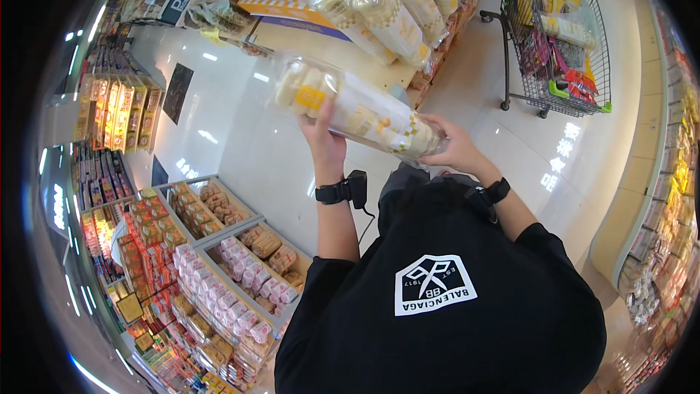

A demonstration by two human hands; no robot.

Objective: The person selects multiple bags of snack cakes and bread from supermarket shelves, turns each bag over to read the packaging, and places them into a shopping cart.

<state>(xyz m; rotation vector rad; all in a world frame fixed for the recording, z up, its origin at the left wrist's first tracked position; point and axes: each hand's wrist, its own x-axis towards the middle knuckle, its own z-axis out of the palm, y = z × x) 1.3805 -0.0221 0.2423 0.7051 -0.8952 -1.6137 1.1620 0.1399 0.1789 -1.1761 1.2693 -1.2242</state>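
Observation:
Between my two hands I hold a long clear plastic pack of pale buns (372, 112) with a white and yellow printed label. My left hand (324, 139) grips its lower edge near the left end, thumb over the wrapper. At the other end, my right hand (456, 145) wraps the pack's tip. The pack is tilted, its left end farther from my body. Just beyond it, similar packs of buns (385, 16) are stacked upright and leaning on a light wooden display table (306, 44).
A wire shopping cart (552, 74) holding several bagged snacks stands at the upper right. Grey-framed bins of packaged pastries (257, 262) lie at the lower left. Stocked shelves (664, 186) curve along the right. Glossy floor (251, 131) shows between the displays.

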